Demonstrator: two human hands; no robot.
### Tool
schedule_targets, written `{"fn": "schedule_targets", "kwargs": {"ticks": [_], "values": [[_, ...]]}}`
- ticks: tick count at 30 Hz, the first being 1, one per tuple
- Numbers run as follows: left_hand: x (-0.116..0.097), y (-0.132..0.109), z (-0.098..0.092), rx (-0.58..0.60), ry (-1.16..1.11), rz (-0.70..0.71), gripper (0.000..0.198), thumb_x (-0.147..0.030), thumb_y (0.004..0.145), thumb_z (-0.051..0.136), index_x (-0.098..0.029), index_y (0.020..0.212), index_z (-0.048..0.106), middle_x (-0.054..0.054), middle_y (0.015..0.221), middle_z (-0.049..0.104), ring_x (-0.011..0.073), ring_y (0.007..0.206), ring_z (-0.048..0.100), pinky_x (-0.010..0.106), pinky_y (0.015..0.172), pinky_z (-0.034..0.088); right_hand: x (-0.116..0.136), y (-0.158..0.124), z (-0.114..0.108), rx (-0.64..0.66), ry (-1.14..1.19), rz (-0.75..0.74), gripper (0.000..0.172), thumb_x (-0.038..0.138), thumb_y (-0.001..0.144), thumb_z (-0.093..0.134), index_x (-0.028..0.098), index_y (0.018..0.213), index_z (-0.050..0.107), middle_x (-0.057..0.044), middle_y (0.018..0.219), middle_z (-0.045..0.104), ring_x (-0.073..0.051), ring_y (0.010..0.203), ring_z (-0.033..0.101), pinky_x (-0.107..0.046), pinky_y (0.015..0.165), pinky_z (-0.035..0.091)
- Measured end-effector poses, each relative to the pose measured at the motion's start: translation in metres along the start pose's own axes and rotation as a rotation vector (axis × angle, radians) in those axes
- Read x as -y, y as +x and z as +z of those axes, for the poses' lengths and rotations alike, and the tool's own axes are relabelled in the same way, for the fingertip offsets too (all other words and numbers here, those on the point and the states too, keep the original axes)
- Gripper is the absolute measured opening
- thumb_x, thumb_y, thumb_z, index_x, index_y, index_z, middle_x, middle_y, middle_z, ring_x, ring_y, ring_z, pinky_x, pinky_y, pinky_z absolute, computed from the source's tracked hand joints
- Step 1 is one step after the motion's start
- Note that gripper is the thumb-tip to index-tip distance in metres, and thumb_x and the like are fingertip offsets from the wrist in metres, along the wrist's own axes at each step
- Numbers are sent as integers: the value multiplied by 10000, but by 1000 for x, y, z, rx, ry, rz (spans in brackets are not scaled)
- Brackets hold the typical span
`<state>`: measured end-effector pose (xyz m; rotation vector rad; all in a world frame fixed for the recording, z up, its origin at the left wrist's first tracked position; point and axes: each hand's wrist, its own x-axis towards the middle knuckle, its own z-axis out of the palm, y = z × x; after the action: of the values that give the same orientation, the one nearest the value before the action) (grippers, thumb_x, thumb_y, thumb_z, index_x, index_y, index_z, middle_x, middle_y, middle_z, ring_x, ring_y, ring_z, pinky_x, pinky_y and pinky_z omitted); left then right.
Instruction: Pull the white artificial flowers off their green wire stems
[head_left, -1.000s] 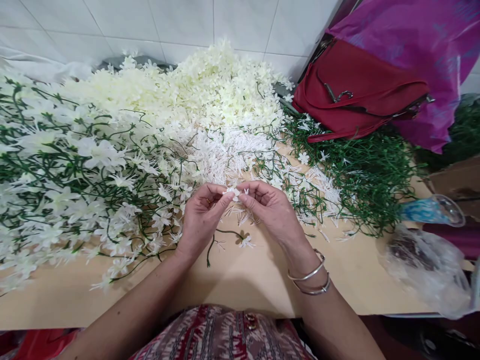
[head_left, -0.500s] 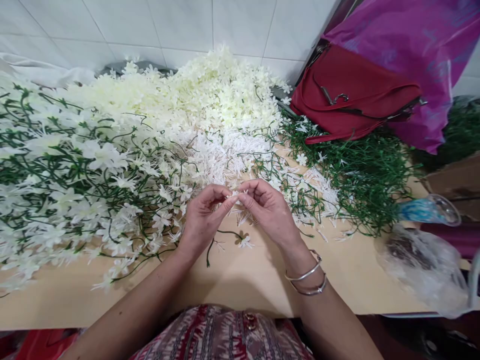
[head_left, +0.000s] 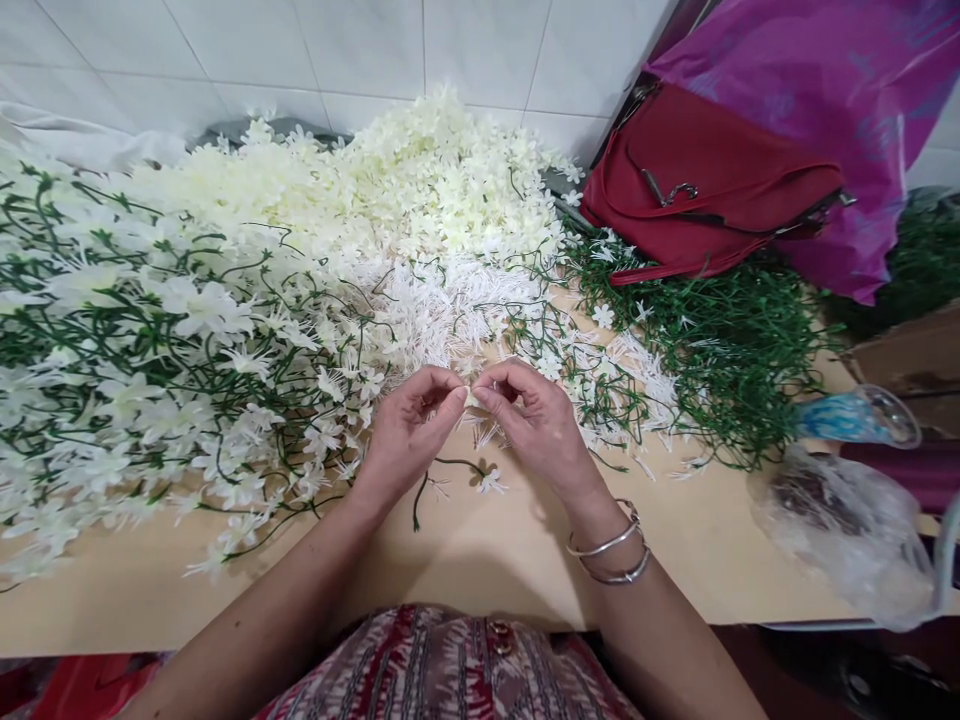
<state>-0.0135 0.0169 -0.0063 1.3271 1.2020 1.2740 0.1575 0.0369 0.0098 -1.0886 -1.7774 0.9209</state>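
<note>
Pinched above the worktop in the thumb-and-forefinger grip of left hand and right hand: small artificial white blossom, mostly hidden. Presumably light, soft, easily creased; best held at the edges.

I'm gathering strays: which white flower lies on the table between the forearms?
The white flower at the tip of the curved green stem, nearer the shirt than the right hand is; heaped flowers lie outside that gap.
</note>
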Motion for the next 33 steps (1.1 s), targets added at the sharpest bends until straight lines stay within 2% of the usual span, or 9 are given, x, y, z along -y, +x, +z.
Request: {"fn": "schedule_targets", "kwargs": {"ticks": [4,7,9,12,15,22,26,30,33], "values": [[4,3,-3,-104,-154,-81,123,-265,882,696,-208,785,647,3,810,637,152,770,566,249,732,463,3,2,1,161,-82,-184,145,217,1011,585,257,910,682,-32,906,684,-199,887,632,-352,804,491],[8,5,-5,-170,-263,-124,150,-285,901,695,-206,788,635,-9,819,614,123,738,539,218,711,465,3,1,-2,248,-87,-223,144,227,1015,589,259,914,686,-31,915,698,-199,895,653,-363,817,504],[9,6,-4,-191,-310,-135,164,-317,901,720,-208,807,641,-12,834,606,113,748,552,206,731,500,-1,0,-6,129,-102,-152,126,248,1009,613,257,904,682,-22,891,693,-188,855,647,-353,788,506],[7,5,-2,-213,-336,-126,214,-392,875,772,-212,849,659,-21,832,608,114,773,616,259,828,588,-11,0,-13,-210,-131,75,25,255,952,692,261,977,690,2,846,670,-160,724,600,-326,693,491],[4,4,1,-199,-320,-139,287,-450,845,802,-200,865,662,-31,775,628,121,729,680,296,819,628,-16,1,-17,-397,-25,209,159,250,860,782,251,971,669,22,809,651,-132,638,566,-300,621,479],[2,3,6,-209,-294,-145,293,-441,831,823,-184,834,682,-17,778,678,119,752,696,282,825,641,1,1,-2,-134,454,219,105,309,881,767,235,888,694,-35,1010,748,-158,815,724,-366,849,593],[2,3,7,-202,-322,-125,276,-413,810,844,-181,820,696,-23,780,673,96,733,656,241,793,633,1,-1,5,-163,340,133,30,244,870,776,242,858,749,-32,1011,695,-172,936,667,-339,842,542],[0,1,8,-159,-350,-155,248,-390,808,849,-184,824,712,-22,773,695,99,727,666,239,774,626,0,-4,10,-202,285,138,47,212,887,759,255,886,740,1,857,701,-161,782,614,-335,746,503],[-1,0,8,-141,-369,-152,225,-375,813,853,-187,824,729,-22,765,704,100,727,670,235,775,617,1,-5,13,-239,160,93,80,182,894,747,257,878,728,5,858,725,-165,796,631,-349,783,506]]}}
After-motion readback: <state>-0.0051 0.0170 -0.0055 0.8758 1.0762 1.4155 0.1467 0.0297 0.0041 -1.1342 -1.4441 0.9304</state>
